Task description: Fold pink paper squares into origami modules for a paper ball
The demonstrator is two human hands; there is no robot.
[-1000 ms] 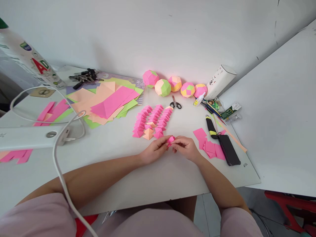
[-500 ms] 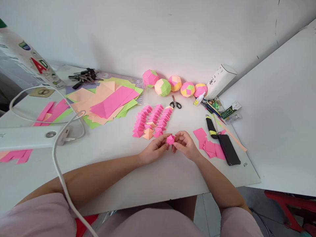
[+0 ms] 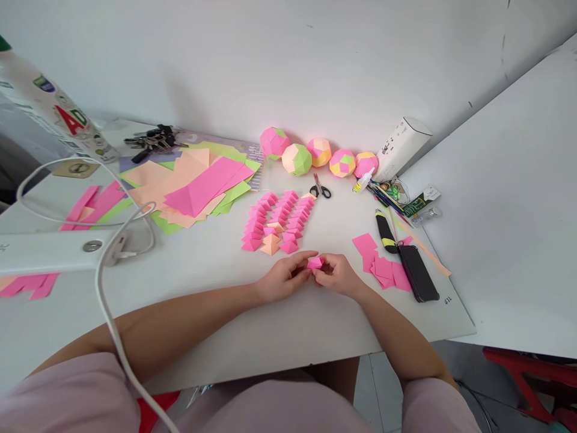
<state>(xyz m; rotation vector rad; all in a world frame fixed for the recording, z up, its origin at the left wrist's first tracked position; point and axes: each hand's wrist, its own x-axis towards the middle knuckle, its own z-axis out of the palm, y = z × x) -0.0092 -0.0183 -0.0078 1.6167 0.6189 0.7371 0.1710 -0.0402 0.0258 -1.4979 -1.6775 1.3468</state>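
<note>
Between my fingertips is a small folded pink paper piece (image 3: 315, 263). My left hand (image 3: 283, 278) pinches its left side, while my right hand (image 3: 337, 274) grips the right side with thumb and fingers. Just beyond my hands stand three rows of folded paper units (image 3: 280, 211), mostly pink with a few peach ones. To the right of my right hand lie loose pink paper squares (image 3: 383, 269), partly overlapping.
Several coloured paper balls (image 3: 297, 160) line the wall, with scissors (image 3: 320, 187) in front. Right: a glue bottle (image 3: 363, 180), a utility knife (image 3: 386, 231) and a black phone (image 3: 418, 272). Left: paper sheets (image 3: 198, 186), keys (image 3: 155, 141), a white power bank (image 3: 54, 251) and its cable (image 3: 100, 288).
The pink paper piece has tilted and moved slightly toward me, showing a flatter side. Both hands have shifted a little nearer, and my right fingers have closed further around it.
</note>
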